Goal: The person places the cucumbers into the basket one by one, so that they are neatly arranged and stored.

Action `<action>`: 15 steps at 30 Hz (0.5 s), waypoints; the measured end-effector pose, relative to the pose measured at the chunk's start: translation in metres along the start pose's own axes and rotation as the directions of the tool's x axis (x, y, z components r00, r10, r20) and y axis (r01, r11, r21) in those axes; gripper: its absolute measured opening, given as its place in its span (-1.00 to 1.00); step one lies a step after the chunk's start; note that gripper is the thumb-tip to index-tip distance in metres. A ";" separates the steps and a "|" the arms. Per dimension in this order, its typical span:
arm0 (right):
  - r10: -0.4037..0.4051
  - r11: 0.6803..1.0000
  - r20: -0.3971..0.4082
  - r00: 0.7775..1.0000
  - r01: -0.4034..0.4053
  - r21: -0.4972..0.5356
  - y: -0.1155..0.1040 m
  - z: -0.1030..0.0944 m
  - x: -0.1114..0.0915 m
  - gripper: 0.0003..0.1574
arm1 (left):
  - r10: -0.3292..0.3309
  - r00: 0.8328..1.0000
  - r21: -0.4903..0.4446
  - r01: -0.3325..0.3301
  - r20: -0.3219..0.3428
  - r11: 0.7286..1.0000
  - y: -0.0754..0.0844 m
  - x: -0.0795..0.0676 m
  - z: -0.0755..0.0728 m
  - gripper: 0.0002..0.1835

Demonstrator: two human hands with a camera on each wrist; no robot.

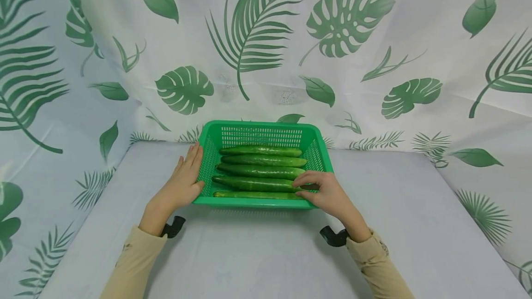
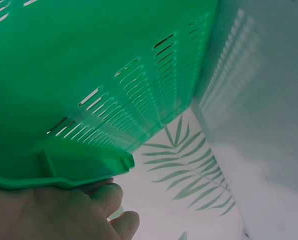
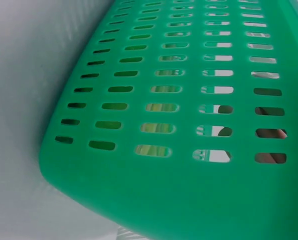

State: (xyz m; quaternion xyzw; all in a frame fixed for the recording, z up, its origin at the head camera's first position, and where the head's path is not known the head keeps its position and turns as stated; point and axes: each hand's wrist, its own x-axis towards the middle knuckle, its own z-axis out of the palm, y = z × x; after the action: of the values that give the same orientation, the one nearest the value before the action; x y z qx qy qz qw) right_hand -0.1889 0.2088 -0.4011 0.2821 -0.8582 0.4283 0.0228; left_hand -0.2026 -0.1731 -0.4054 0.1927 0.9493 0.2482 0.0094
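Observation:
A green plastic basket [image 1: 259, 202] with slotted walls stands at the middle back of the table. Several long green cucumbers [image 1: 259, 171] lie side by side across it. My left hand [image 1: 185, 183] rests against the left rim, fingers straight; the left wrist view shows fingers [image 2: 109, 197] beside the basket wall [image 2: 64, 60]. Over the front right rim reaches my right hand [image 1: 326, 193], its curled fingers and thumb at the right end of a cucumber [image 1: 253, 183] near the front. The slotted wall [image 3: 139, 185] hides most of this hand in the right wrist view.
Behind the basket hangs a white cloth [image 1: 266, 73] printed with green leaves. A pale surface [image 1: 249, 257] lies under the basket. Near each wrist sits a black fitting [image 1: 174, 227], the right black fitting [image 1: 332, 236] close to the sleeve.

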 end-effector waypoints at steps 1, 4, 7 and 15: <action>0.003 1.000 -0.004 1.000 -0.003 0.018 0.001 0.000 0.000 -0.77 | 0.001 1.000 -0.002 -0.001 0.001 1.000 0.000 0.000 0.000 -0.12; 0.020 0.994 -0.022 1.000 -0.018 0.106 0.003 0.000 -0.001 -0.78 | 0.000 1.000 -0.007 0.000 0.001 1.000 0.000 0.000 -0.001 -0.11; 0.043 0.980 -0.044 0.998 -0.034 0.195 0.004 -0.001 -0.001 -0.78 | -0.002 1.000 -0.006 0.002 -0.001 1.000 0.000 0.000 -0.001 -0.11; 0.041 0.969 -0.111 0.993 -0.013 0.246 -0.003 -0.012 -0.004 -0.78 | 0.002 1.000 0.003 -0.002 -0.007 1.000 0.000 0.001 0.000 -0.11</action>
State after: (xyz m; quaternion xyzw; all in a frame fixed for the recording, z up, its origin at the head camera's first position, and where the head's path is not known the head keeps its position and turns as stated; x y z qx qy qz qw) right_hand -0.1869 0.2182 -0.3926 0.2459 -0.7999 0.5466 0.0313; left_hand -0.2033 -0.1726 -0.4055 0.1928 0.9495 0.2475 0.0056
